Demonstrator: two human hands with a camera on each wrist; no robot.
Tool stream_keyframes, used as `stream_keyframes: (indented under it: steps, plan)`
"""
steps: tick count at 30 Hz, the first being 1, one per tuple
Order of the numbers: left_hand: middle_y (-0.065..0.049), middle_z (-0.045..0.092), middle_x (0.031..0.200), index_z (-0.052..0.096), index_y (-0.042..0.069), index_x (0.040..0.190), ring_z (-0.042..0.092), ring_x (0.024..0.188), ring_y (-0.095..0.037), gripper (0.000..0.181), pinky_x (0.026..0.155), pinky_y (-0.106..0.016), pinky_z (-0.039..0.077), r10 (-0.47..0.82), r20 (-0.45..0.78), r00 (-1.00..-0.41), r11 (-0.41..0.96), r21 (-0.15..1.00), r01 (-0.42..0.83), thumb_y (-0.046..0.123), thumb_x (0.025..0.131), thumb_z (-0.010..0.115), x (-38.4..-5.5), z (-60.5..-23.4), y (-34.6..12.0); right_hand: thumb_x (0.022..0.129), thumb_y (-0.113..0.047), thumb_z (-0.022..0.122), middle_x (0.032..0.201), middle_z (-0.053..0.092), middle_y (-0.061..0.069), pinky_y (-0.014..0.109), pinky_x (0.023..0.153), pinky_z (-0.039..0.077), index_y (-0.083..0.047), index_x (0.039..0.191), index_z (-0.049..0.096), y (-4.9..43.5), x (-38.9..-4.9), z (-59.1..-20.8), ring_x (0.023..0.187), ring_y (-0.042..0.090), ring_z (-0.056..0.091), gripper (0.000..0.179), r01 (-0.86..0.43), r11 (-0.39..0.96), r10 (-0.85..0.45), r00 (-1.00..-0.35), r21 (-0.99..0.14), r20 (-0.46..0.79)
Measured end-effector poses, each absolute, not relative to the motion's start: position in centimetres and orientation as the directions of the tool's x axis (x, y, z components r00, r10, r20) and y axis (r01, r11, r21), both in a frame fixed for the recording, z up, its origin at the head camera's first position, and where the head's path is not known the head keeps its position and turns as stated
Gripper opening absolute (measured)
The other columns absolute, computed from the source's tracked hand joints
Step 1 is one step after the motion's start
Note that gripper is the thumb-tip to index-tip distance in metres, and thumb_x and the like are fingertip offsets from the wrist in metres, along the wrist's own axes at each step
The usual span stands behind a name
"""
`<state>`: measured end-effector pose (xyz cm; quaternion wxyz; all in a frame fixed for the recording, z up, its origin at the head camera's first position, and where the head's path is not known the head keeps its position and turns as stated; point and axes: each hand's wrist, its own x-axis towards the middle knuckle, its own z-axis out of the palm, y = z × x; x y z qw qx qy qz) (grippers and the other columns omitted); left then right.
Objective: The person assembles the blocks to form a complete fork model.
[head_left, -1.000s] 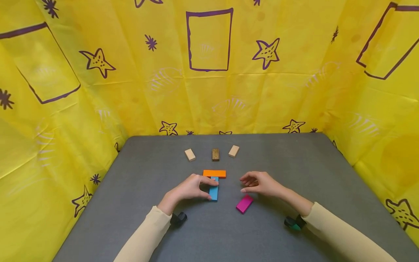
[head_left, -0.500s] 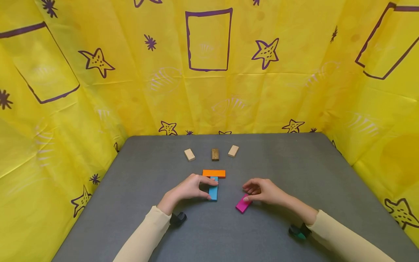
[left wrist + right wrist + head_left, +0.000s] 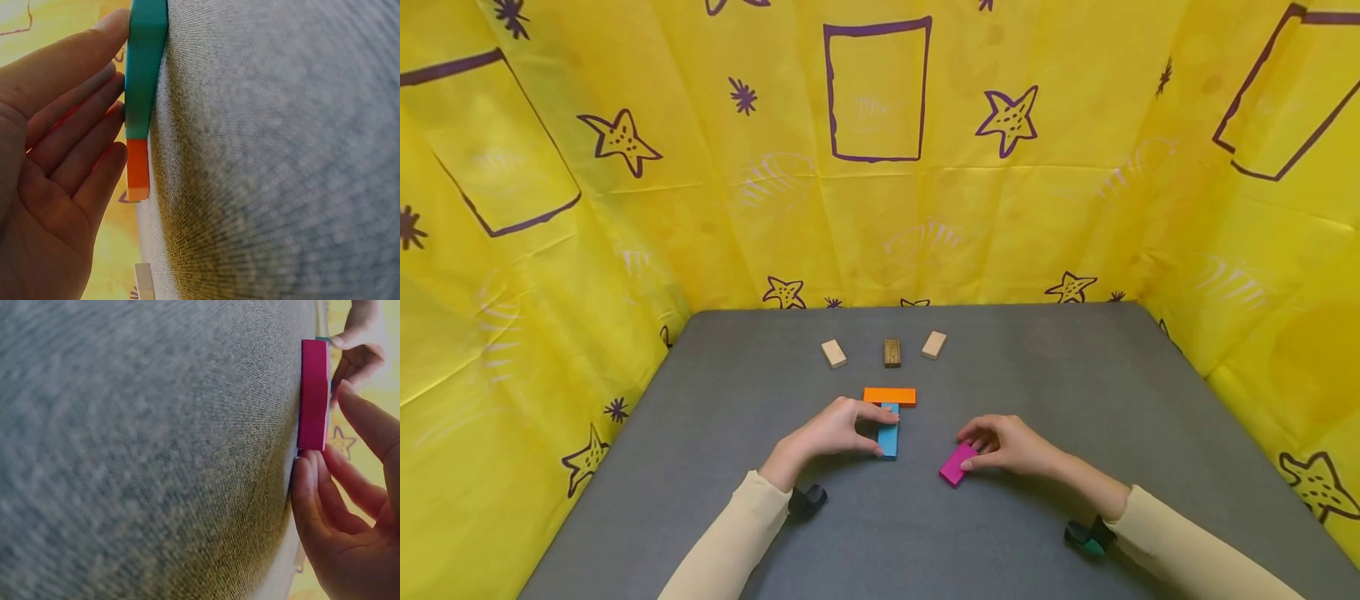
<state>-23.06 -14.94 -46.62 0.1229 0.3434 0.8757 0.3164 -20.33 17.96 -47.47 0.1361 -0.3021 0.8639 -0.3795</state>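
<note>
My left hand rests its finger and thumb tips on a flat blue block. In the left wrist view its fingers are fairly straight against the block's top. An orange block lies crosswise at the blue block's far end, making a T. On the right lies a magenta block, slanted on the table, with my right hand over its right side. The right wrist view has the curled fingers at one end of that block, while the thumb appears just off its top face.
Beyond the T lie two pale wooden blocks and a dark brown wooden block between them. The grey table is bounded at the back and sides by yellow patterned cloth.
My right hand has come down and toward me, its thumb moving over the magenta block. The left hand stays on the blue block, and the blocks look unmoved.
</note>
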Motion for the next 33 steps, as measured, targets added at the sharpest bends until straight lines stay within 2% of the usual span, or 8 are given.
stream_keyframes:
  steps: [12, 24, 33]
  plan:
    - [0.015, 0.064, 0.12, 0.065, 0.021, 0.124, 0.054, 0.121, -0.006, 0.052, 0.103, -0.031, 0.044, 0.678, 0.009, -0.735, 0.571, 0.624, 0.534, 0.028, 0.074, 0.081, -23.0, -46.7, -14.9, 0.077, -0.034, 0.078, 0.095, 0.068, -0.002, 0.02, 0.072, 0.054, -0.011, 0.107, 0.068, 17.5, -20.7, -47.8, 0.081, 0.007, 0.062, 0.039, -0.451, 0.497, -0.647, -0.762, -0.741, 0.029]
    - [0.016, 0.063, 0.121, 0.065, 0.022, 0.124, 0.053, 0.122, -0.007, 0.052, 0.104, -0.032, 0.043, 0.676, 0.005, -0.737, 0.571, 0.628, 0.528, 0.029, 0.075, 0.08, -23.1, -46.7, -14.8, 0.079, -0.032, 0.076, 0.104, 0.069, -0.004, 0.02, 0.075, 0.053, -0.016, 0.11, 0.067, 17.1, -21.4, -47.9, 0.09, 0.01, 0.061, 0.036, -0.416, 0.499, -0.663, -0.748, -0.76, -0.026]
    - [0.015, 0.064, 0.121, 0.065, 0.022, 0.124, 0.054, 0.121, -0.007, 0.052, 0.104, -0.032, 0.043, 0.675, 0.007, -0.738, 0.571, 0.628, 0.528, 0.028, 0.075, 0.081, -23.0, -46.6, -14.8, 0.08, -0.028, 0.076, 0.107, 0.068, -0.002, 0.02, 0.077, 0.053, -0.014, 0.111, 0.067, 16.6, -21.2, -47.4, 0.091, 0.011, 0.061, 0.035, -0.393, 0.487, -0.675, -0.736, -0.78, -0.051]
